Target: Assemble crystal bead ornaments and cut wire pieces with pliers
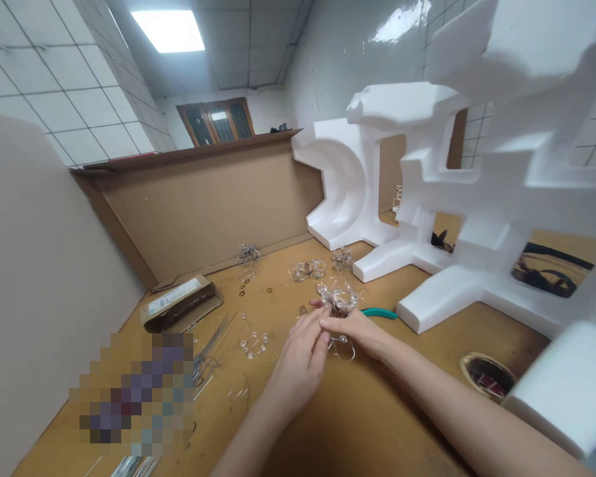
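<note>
Both hands meet over the middle of the table, fingers closed round a wire ornament with clear beads (342, 295). My left hand (305, 341) grips it from the left. From the right, the thumb and fingers of my right hand (350, 326) press on its twisted middle. Beaded wire loops stick out above the fingers, and a bare loop hangs below them. Teal-handled pliers (379, 313) lie just beyond my right hand, partly hidden by it. Left of my left hand, a loose curve of clear beads (254, 346) rests on the table.
Similar bead-and-wire clusters (308, 269) lie farther back. Straight wires (211, 348) and an open cardboard box (183, 303) are at the left. White foam blocks (427, 192) stand along the right side, near a hole in the table (487, 375). A cardboard panel (213, 205) closes the back.
</note>
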Demonstrator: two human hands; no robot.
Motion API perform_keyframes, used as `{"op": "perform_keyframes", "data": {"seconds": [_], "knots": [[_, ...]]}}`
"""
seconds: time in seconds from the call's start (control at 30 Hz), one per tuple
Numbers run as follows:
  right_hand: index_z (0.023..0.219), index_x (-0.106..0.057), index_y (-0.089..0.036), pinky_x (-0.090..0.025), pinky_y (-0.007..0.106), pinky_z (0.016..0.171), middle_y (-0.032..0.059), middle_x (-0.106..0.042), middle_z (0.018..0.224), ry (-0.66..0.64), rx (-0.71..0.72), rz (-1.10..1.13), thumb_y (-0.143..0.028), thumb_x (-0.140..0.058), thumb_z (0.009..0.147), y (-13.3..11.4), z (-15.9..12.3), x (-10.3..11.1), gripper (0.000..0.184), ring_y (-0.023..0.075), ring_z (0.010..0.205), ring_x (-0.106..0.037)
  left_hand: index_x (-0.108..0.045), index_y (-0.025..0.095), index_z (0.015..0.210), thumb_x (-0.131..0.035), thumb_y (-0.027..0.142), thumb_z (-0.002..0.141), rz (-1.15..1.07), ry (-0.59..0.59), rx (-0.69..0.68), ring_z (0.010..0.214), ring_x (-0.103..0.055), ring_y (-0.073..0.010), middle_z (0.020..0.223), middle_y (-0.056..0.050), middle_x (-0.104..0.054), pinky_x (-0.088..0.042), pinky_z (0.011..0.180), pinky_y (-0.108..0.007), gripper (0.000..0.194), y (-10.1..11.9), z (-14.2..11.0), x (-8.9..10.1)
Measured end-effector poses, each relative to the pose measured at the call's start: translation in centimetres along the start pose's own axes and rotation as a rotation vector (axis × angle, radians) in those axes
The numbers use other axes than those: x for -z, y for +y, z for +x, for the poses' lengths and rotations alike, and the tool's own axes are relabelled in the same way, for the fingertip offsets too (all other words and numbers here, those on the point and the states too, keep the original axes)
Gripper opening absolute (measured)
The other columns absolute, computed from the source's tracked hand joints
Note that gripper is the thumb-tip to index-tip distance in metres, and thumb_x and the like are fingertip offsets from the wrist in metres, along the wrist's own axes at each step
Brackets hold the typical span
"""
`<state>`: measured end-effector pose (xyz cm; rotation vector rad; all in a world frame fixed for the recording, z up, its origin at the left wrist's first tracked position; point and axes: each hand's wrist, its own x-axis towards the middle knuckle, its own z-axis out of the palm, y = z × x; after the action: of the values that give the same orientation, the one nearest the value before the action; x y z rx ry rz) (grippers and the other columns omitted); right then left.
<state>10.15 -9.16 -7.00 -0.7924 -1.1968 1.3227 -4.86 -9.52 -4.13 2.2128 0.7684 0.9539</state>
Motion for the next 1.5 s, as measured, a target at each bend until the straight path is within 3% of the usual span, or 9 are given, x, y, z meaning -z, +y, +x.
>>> {"op": "perform_keyframes", "data": {"seconds": [0.17, 0.37, 0.57, 0.67, 0.8, 1.07, 1.2, 1.37, 1.5], "knots": [[0.099, -0.062, -0.018, -0.038, 0.037, 0.092, 0.0052, -0.065, 0.098, -0.065, 0.017, -0.048, -0.036, -0.071, 0.063, -0.2, -0.3, -0.1, 0.041, 0.0201, 0.097, -0.057, -0.059, 0.023, 0.112, -0.044, 0.027, 0.084, -0.205, -0.135, 0.080, 0.118, -0.043, -0.0216, 0.123, -0.005, -0.053, -0.028, 0.103, -0.040, 0.032, -0.4, 0.4, 1.3], [0.086, -0.064, -0.019, -0.041, 0.037, 0.087, 0.0047, -0.065, 0.098, 0.096, 0.158, -0.266, -0.036, -0.065, 0.069, 0.1, 0.0, 0.1, 0.023, 0.0204, 0.096, -0.057, -0.059, 0.025, 0.107, -0.050, 0.027, 0.080, 0.051, 0.087, 0.064, 0.114, -0.044, -0.0238, 0.118, -0.007, -0.051, -0.031, 0.100, -0.042, 0.028, 0.2, 0.5, 3.8], [0.078, -0.062, -0.022, -0.039, 0.039, 0.084, 0.0056, -0.064, 0.088, 0.175, 0.473, -0.862, -0.030, -0.059, 0.072, 0.8, -0.2, 0.0, 0.010, 0.0226, 0.089, -0.055, -0.024, 0.031, 0.135, -0.067, 0.030, 0.068, 0.028, -0.043, 0.085, 0.121, -0.037, -0.0279, 0.137, -0.007, -0.035, -0.033, 0.099, -0.044, 0.080, 1.9, -0.6, 3.7], [0.081, -0.061, -0.022, -0.041, 0.038, 0.080, 0.0056, -0.063, 0.086, 0.221, 0.538, -0.971, -0.028, -0.058, 0.072, 1.2, -0.3, 0.0, 0.011, 0.0225, 0.085, -0.054, -0.036, 0.030, 0.130, -0.057, 0.027, 0.076, 0.089, 0.062, -0.038, 0.123, -0.035, -0.0253, 0.137, -0.006, -0.035, -0.030, 0.102, -0.042, 0.058, 2.5, -0.7, 3.5], [0.086, -0.060, -0.023, -0.040, 0.036, 0.081, 0.0055, -0.063, 0.088, 0.309, 0.621, -1.007, -0.026, -0.057, 0.073, 1.4, -0.2, 0.3, 0.014, 0.0223, 0.087, -0.053, -0.057, 0.021, 0.103, -0.042, 0.017, 0.085, 0.213, 0.257, -0.193, 0.101, -0.054, -0.0183, 0.105, -0.006, -0.060, -0.041, 0.090, -0.035, 0.024, 2.6, -0.6, 3.2], [0.076, -0.061, -0.021, -0.044, 0.036, 0.076, 0.0048, -0.066, 0.083, 0.429, 0.521, -0.811, -0.030, -0.057, 0.074, 1.7, 0.5, 1.2, 0.010, 0.0214, 0.082, -0.058, -0.060, 0.016, 0.097, -0.044, 0.015, 0.082, 0.538, -0.092, -0.584, 0.109, -0.052, -0.0198, 0.108, -0.008, -0.062, -0.040, 0.096, -0.042, 0.022, 3.7, -1.0, 0.4], [0.075, -0.061, -0.021, -0.045, 0.035, 0.073, 0.0039, -0.066, 0.077, 0.477, 0.497, -0.762, -0.030, -0.059, 0.073, 1.7, 0.8, 1.5, 0.010, 0.0213, 0.079, -0.059, -0.059, 0.015, 0.100, -0.044, 0.017, 0.082, 0.619, -0.170, -0.566, 0.118, -0.043, -0.0222, 0.119, -0.010, -0.055, -0.040, 0.098, -0.041, 0.023, 4.0, -1.3, 0.4], [0.078, -0.062, -0.021, -0.044, 0.037, 0.075, 0.0054, -0.066, 0.082, 0.469, 0.567, -0.877, -0.026, -0.057, 0.072, 1.6, 0.6, 1.2, 0.009, 0.0223, 0.081, -0.058, -0.042, 0.016, 0.124, -0.041, 0.010, 0.082, 0.599, 0.102, -0.481, 0.124, -0.035, -0.0216, 0.132, -0.010, -0.043, -0.035, 0.101, -0.041, 0.043, 3.5, -1.1, 2.1], [0.082, -0.061, -0.021, -0.044, 0.037, 0.075, 0.0052, -0.065, 0.086, 0.440, 0.608, -0.991, -0.027, -0.057, 0.073, 1.5, 0.3, 1.0, 0.011, 0.0218, 0.083, -0.057, -0.021, 0.015, 0.136, -0.039, 0.013, 0.084, 0.641, 0.083, -0.381, 0.130, -0.024, -0.0226, 0.142, -0.011, -0.027, -0.028, 0.106, -0.042, 0.055, 2.9, -0.8, 2.5]]}}
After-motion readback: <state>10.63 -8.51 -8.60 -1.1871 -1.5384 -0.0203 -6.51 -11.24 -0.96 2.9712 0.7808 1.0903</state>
